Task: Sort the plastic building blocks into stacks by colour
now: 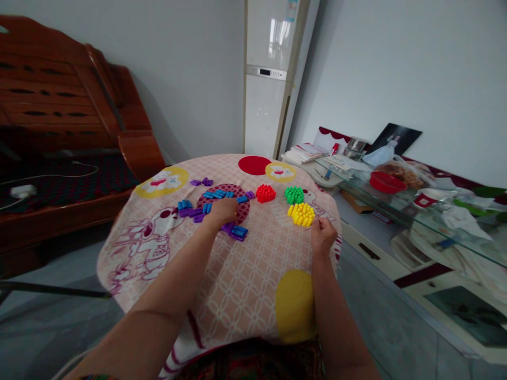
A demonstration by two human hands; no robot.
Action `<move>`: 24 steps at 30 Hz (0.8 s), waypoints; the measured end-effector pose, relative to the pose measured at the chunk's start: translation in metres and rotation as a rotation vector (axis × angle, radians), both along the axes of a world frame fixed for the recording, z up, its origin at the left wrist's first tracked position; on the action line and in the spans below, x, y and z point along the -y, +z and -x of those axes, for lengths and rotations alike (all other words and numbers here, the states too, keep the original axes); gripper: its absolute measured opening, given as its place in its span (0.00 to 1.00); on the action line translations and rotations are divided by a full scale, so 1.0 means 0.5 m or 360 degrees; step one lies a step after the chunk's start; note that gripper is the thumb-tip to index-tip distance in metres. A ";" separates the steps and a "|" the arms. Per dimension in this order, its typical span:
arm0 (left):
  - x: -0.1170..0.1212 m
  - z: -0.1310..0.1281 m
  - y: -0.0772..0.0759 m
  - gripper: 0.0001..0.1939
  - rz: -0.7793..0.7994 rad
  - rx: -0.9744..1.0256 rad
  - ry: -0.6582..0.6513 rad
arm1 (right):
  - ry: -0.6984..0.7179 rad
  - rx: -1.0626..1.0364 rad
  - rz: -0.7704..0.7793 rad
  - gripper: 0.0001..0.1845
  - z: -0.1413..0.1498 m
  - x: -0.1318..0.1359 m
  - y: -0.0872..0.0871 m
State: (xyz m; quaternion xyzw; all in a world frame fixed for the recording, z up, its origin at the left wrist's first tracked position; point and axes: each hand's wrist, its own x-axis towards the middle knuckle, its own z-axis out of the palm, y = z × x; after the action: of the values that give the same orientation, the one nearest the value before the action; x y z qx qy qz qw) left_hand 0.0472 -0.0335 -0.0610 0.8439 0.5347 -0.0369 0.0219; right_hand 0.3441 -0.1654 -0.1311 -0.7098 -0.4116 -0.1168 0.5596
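Observation:
On the round, cloth-covered table, my left hand (224,211) is closed, knuckles up, among scattered short sticks. Blue sticks (216,194) lie just beyond it, and purple sticks (190,212) lie to its left. Its fingertips are hidden, so anything in them cannot be made out. My right hand (324,233) rests at the table's right side with fingers curled in, close by a pile of yellow pieces (302,215). What it may hold is too small to see. Past the yellow pile sit a green pile (294,195) and a red pile (265,193).
The patterned tablecloth (253,269) hangs over the table edge. To the right stands a glass-topped cabinet (415,211) with a red bowl (387,182), papers and bags. A wooden bench (59,95) is at left, a white fridge (264,100) behind.

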 end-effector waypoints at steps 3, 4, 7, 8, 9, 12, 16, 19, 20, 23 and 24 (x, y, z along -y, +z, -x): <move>0.004 -0.005 -0.009 0.15 -0.0124 0.0071 0.0068 | -0.0002 -0.0021 -0.0008 0.15 0.000 0.001 0.000; 0.006 -0.010 -0.010 0.15 -0.0169 0.0105 0.0084 | 0.0000 -0.0019 -0.0013 0.15 0.000 0.001 0.001; 0.012 -0.034 -0.009 0.16 -0.0264 0.0306 0.0074 | 0.0008 -0.0001 -0.0014 0.16 0.000 0.001 0.001; 0.015 -0.047 -0.009 0.16 -0.0252 0.0409 0.0041 | 0.0006 0.0000 -0.0012 0.16 0.000 0.001 0.001; 0.020 -0.063 -0.009 0.16 -0.0214 0.0520 0.0001 | 0.0006 0.0000 -0.0007 0.16 0.000 0.000 0.002; 0.037 -0.120 -0.013 0.16 -0.0038 0.0800 -0.0147 | 0.0001 -0.0012 -0.0006 0.16 0.001 0.000 0.003; 0.068 -0.190 -0.027 0.15 0.0020 0.0902 -0.0249 | -0.0024 -0.0005 0.0001 0.16 0.003 0.002 0.003; 0.084 -0.221 -0.037 0.12 -0.0033 0.0955 -0.0211 | -0.0015 0.0009 0.0012 0.16 0.002 0.002 0.000; 0.086 -0.229 -0.039 0.12 -0.0027 0.0995 -0.0218 | -0.0011 0.0005 0.0008 0.16 0.002 0.002 -0.001; 0.085 -0.247 -0.047 0.14 0.0059 0.1153 -0.0341 | -0.0010 -0.0014 -0.0001 0.16 0.001 0.001 -0.003; 0.082 -0.252 -0.050 0.16 0.0076 0.1201 -0.0385 | -0.0010 -0.0019 0.0001 0.15 0.002 0.001 -0.002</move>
State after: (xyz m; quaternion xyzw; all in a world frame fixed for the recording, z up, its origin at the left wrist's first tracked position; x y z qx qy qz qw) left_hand 0.1733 -0.0745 -0.0862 0.8543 0.3849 0.2611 0.2320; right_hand 0.3434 -0.1661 -0.1322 -0.7120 -0.4060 -0.1141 0.5615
